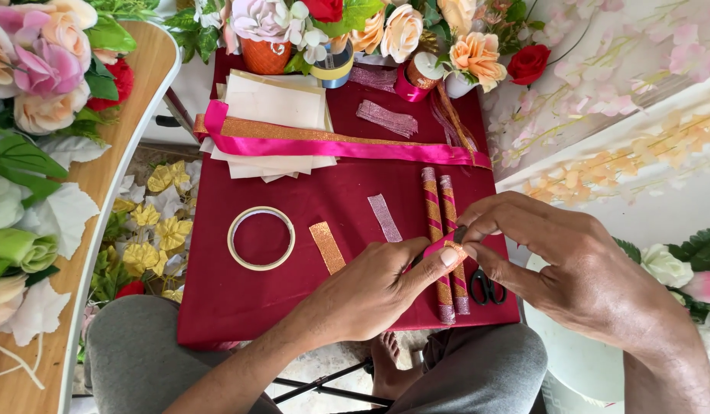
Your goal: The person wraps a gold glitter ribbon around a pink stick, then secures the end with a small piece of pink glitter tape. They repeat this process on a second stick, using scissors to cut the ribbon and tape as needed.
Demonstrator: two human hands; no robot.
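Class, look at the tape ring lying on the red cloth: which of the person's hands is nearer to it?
Left. The left hand lies just right of the tape ring; the right hand is farther right, beyond the wrapped sticks.

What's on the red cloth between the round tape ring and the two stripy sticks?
In the head view, two short glitter strips lie between the cream tape ring and the wrapped striped sticks: a flat orange-gold strip and a flat pink-silver strip.

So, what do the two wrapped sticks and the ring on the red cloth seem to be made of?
The two wrapped sticks look covered in glitter ribbon, gold with pink spiral bands; the sparkly grain shows it, the core is hidden. The ring looks like a roll of pale tape, thin and smooth, possibly paper. The red cloth looks matte woven fabric.
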